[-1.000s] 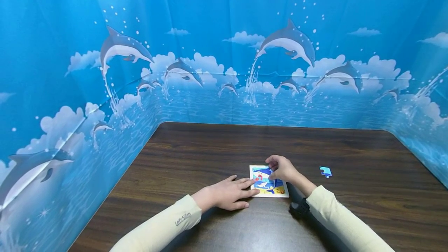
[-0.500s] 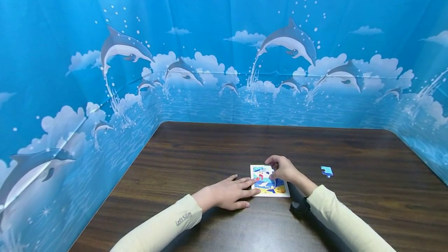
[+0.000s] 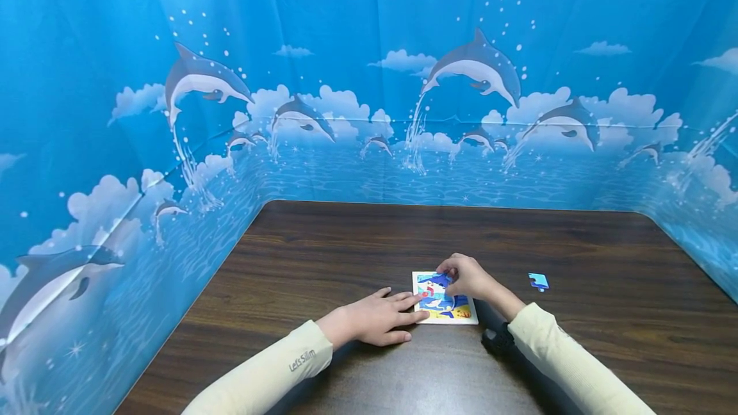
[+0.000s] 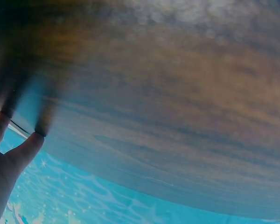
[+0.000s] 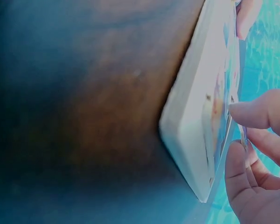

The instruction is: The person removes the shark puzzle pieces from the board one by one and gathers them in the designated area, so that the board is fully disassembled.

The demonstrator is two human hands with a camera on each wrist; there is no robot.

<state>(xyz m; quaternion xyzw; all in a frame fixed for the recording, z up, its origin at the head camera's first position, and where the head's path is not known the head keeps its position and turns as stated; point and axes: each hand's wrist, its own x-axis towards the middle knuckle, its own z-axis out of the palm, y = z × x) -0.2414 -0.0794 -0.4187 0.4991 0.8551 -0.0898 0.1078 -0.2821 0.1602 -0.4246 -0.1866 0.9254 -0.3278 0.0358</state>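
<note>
A small jigsaw puzzle board (image 3: 444,321) with a white frame and a sea-animal picture lies on the dark wooden table. My left hand (image 3: 383,320) rests flat beside it, fingers spread, fingertips on the board's left edge. In the left wrist view only a thumb and fingertips (image 4: 35,140) show. Over the upper right of the board, my right hand (image 3: 469,279) pinches a puzzle piece (image 5: 243,135) between thumb and curled fingers. The right wrist view shows this piece edge-on, right at the board's surface; the hand hides part of the picture.
One loose blue puzzle piece (image 3: 539,282) lies on the table (image 3: 346,248) to the right of the board. A blue curtain (image 3: 346,31) printed with dolphins surrounds the table's back and sides. A black wrist device (image 3: 497,340) sits under the right wrist.
The right hand stays over the board's upper right with small finger and wrist shifts. The picture under its fingers looked whiter half a second ago and is bluer now. The left hand stays put.
</note>
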